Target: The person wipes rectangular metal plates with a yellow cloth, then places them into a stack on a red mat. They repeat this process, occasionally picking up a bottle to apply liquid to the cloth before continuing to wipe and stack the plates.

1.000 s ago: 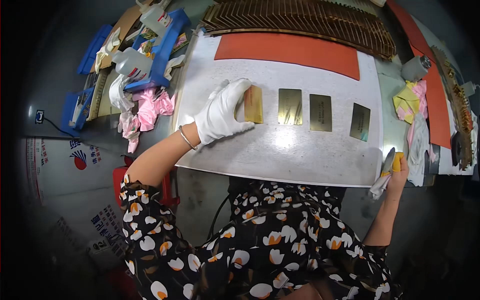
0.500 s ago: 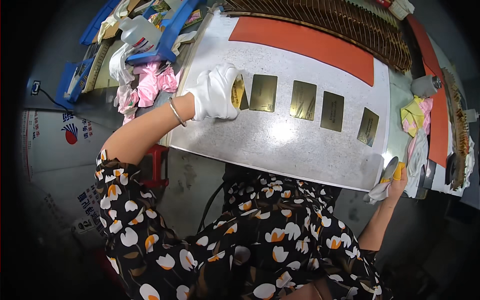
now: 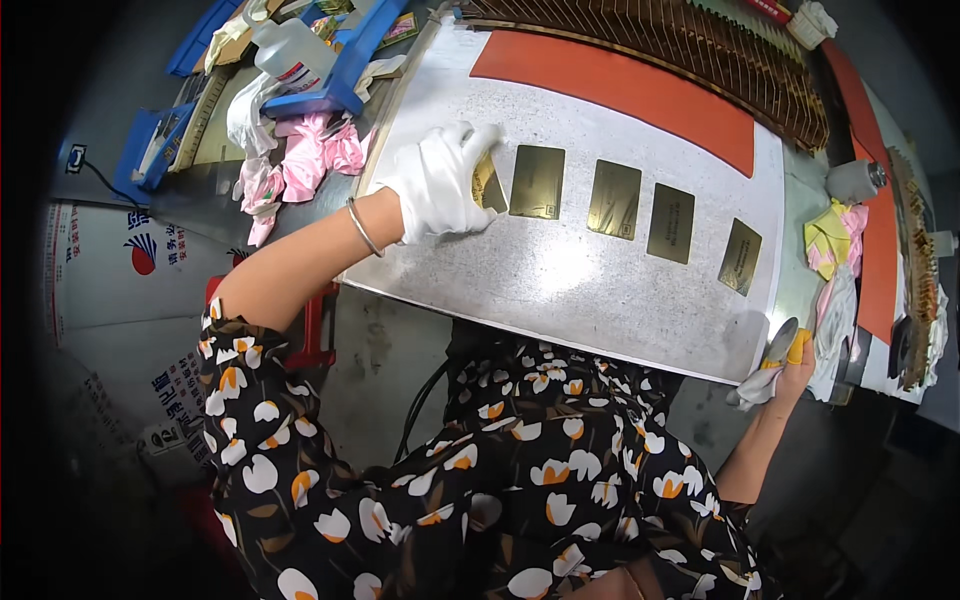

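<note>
My left hand (image 3: 438, 185), in a white glove, is closed at the left part of the white work board (image 3: 450, 275). Its fingers hold a gold metal card (image 3: 487, 187), tilted and partly covered by the glove. To the right of it lie several more gold cards, the nearest card (image 3: 538, 182) almost touching the held one. Past the board's lower right corner is my right hand (image 3: 793, 372), with yellow coverings on its fingertips. It is closed round a grey oval, spoon-like tool (image 3: 781, 341) and a bunched white cloth (image 3: 756, 387).
An orange-red sheet (image 3: 610, 95) covers the board's far side, with a slotted brown rack (image 3: 650, 50) behind. Far left are a blue bin (image 3: 345, 85), a white bottle (image 3: 290, 55) and pink cloths (image 3: 310, 160). At right, a bottle (image 3: 855, 177) stands near a yellow-pink cloth (image 3: 830, 240).
The whole view has shifted slightly. My left fingers have changed their hold, and the gold card in them has turned, showing less of its face. My right hand looks the same.
</note>
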Motion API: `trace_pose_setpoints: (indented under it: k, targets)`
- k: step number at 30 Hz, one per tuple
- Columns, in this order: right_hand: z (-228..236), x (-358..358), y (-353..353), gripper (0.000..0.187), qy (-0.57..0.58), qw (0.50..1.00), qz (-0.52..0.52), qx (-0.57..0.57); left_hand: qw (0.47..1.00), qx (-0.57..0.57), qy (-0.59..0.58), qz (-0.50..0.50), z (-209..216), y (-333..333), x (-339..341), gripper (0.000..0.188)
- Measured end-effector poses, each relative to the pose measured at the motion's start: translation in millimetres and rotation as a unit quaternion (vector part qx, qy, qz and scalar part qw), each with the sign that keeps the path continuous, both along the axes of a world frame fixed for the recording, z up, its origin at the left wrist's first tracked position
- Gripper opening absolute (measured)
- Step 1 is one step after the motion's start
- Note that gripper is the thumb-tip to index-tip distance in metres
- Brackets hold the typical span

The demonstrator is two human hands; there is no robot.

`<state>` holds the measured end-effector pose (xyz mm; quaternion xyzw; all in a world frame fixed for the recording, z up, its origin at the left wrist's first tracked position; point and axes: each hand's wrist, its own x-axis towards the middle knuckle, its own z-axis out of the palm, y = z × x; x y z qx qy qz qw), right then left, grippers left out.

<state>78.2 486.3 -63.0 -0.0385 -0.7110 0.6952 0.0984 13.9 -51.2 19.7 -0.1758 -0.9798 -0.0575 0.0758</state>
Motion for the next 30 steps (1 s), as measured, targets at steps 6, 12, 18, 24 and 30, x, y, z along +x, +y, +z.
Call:
trace_pose_setpoints:
  k: [6, 12, 18, 24, 30]
  targets:
    - [-1.1, -1.1, 4.1, 0.017, 0.012, 0.999, 0.012, 0.027, 0.988, -0.121, -0.083, 0.046, 29.7, 21.5, 5.6, 0.052]
    - [-10.8, -3.8, 12.3, 0.018, 0.002, 1.000, 0.013, 0.019, 0.976, 0.189, 0.028, -0.099, 8.0, -20.4, 8.2, 0.071]
    - [-14.6, -1.8, 24.8, 0.019, 0.014, 0.999, 0.021, 0.033, 0.983, 0.136, -0.055, -0.109, 8.6, -58.7, 18.2, 0.086]
    - [-15.5, -3.2, 32.8, 0.023, 0.010, 0.999, 0.036, -0.003, 0.962, 0.208, -0.144, -0.098, 12.4, -75.0, -1.3, 0.074]
    - [-12.8, -3.8, 23.1, 0.025, 0.003, 0.999, 0.010, -0.039, 0.854, 0.387, -0.344, -0.050, 30.8, -51.3, -10.0, 0.058]
